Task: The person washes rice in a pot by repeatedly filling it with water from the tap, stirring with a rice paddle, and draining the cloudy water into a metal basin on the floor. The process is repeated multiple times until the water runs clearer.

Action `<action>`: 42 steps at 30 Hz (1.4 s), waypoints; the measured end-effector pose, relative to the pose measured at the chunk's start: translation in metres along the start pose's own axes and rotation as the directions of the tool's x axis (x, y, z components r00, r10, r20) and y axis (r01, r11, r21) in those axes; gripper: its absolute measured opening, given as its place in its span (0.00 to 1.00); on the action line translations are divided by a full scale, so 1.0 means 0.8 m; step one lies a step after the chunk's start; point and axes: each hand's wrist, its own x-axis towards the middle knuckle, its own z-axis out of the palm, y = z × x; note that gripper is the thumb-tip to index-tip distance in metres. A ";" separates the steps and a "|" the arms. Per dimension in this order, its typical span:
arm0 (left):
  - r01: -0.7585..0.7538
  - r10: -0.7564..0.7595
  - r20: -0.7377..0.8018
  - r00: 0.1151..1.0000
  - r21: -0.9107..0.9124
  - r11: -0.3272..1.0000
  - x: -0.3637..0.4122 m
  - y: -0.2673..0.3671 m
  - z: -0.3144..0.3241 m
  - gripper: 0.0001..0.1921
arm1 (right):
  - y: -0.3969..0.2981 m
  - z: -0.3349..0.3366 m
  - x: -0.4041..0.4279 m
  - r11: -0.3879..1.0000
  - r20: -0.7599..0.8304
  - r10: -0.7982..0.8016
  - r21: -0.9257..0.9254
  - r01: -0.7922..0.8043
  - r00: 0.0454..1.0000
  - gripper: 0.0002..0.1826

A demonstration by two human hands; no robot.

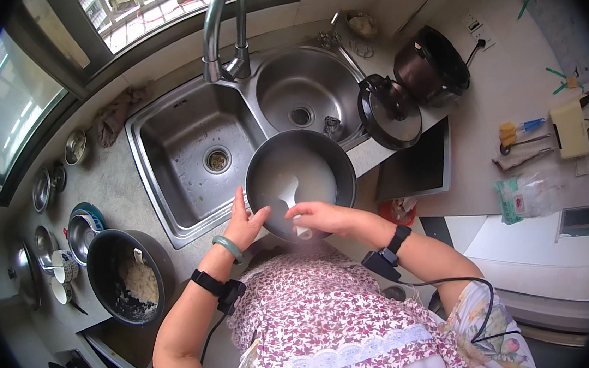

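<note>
Before me, at the front edge of the sink, a dark grey pot [344, 179] holds cloudy whitish liquid. My right hand [324, 217] is closed around the handle of a white rice paddle [288, 189], whose blade reaches over the liquid. At the pot's left rim is my left hand [247, 221], thumb spread over the inside and fingers straight along the outside. Whether it grips the rim or only hovers there is unclear. Left of my left arm stands a second dark pot [163, 260] containing cooked rice [139, 281] and a white utensil [138, 256].
Behind the pot are a rectangular sink basin [183, 136], a round basin [285, 86] and a chrome faucet [232, 57]. A glass-topped lid [394, 116] leans by a dark rice cooker [429, 64]. Metal bowls [80, 236] and patterned cups [64, 265] crowd the left counter.
</note>
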 end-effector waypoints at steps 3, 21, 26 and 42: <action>-0.083 0.096 -0.102 0.990 0.132 0.988 -0.011 0.012 0.009 0.46 | -0.001 -0.010 0.007 0.985 0.057 0.049 0.164 -0.057 0.997 0.16; -0.628 0.771 0.133 0.623 0.672 0.392 -0.065 0.098 0.016 0.45 | -0.016 -0.024 0.009 0.926 0.109 0.055 0.367 -0.092 0.993 0.15; -0.785 0.753 0.429 0.499 0.591 0.183 -0.068 0.141 0.057 0.41 | -0.078 -0.014 -0.022 0.833 0.053 0.004 0.552 -0.032 0.999 0.16; -0.854 0.759 0.511 0.403 0.509 0.110 -0.045 0.139 0.137 0.43 | -0.036 -0.039 0.033 0.498 0.078 -0.117 0.867 -0.009 0.990 0.10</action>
